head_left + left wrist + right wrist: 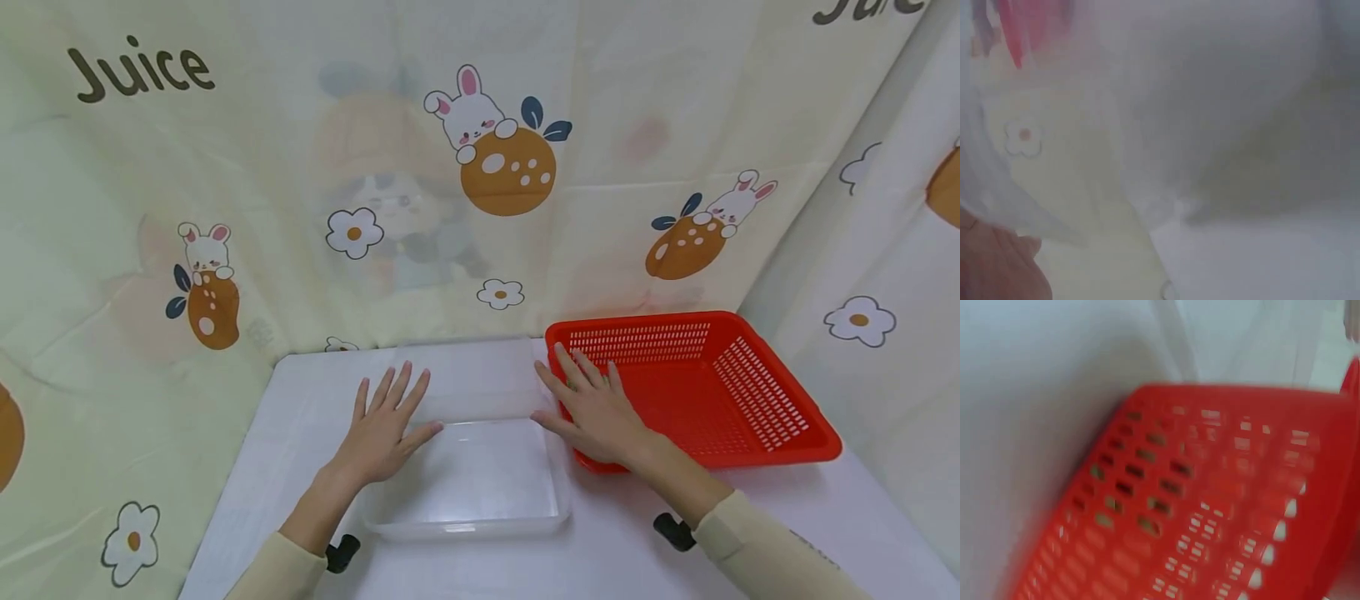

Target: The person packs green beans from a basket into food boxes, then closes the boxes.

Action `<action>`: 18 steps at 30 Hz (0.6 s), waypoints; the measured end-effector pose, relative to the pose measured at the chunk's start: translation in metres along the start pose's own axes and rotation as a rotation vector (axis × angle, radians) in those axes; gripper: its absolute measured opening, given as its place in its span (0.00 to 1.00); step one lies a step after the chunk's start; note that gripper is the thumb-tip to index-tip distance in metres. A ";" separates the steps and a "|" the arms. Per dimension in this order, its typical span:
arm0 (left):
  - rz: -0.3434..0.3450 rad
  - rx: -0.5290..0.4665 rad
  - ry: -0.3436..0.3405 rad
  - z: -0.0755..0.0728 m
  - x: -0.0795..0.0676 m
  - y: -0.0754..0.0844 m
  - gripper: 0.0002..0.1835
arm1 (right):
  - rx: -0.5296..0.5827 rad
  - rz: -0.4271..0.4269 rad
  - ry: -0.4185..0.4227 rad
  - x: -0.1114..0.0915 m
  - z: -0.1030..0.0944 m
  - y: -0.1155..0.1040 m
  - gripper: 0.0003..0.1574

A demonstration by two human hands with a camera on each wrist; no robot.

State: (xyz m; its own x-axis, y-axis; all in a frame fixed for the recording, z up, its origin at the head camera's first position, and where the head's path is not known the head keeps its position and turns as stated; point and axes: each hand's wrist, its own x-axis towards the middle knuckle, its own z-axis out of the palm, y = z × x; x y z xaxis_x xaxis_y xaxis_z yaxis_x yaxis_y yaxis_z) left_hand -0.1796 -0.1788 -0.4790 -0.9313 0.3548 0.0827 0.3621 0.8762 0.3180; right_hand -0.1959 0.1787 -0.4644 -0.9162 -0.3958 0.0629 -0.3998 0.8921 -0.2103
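Observation:
My left hand (386, 437) is spread, fingers straight, over the left side of a translucent plastic box (480, 528). Part of that hand also shows at the lower left of the left wrist view, which is blurred. Over the near-left rim of a red perforated basket (750, 400), my right hand (600, 412) stretches with its fingers apart. Neither hand holds anything. Whether the fingertips touch the box or the basket, I cannot tell. Something green is mostly hidden behind the right fingers; greenish patches show through the basket's holes in the right wrist view.
Both containers stand on a white table (300, 433). A cream curtain (300, 167) printed with rabbits, oranges and flowers hangs behind and at the sides. Small black pieces (342, 554) sit at each wrist.

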 end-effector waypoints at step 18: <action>-0.141 -0.552 0.073 0.031 -0.026 -0.046 0.35 | -0.002 0.031 -0.340 0.014 -0.043 0.052 0.46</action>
State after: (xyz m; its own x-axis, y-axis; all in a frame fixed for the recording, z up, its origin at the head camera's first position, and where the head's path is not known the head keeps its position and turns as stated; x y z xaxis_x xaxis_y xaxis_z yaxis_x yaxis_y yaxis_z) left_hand -0.1713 -0.2183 -0.5248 -0.9765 0.2062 0.0619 0.1772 0.6064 0.7752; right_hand -0.2307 0.2290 -0.4328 -0.8667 -0.4180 -0.2723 -0.3720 0.9052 -0.2053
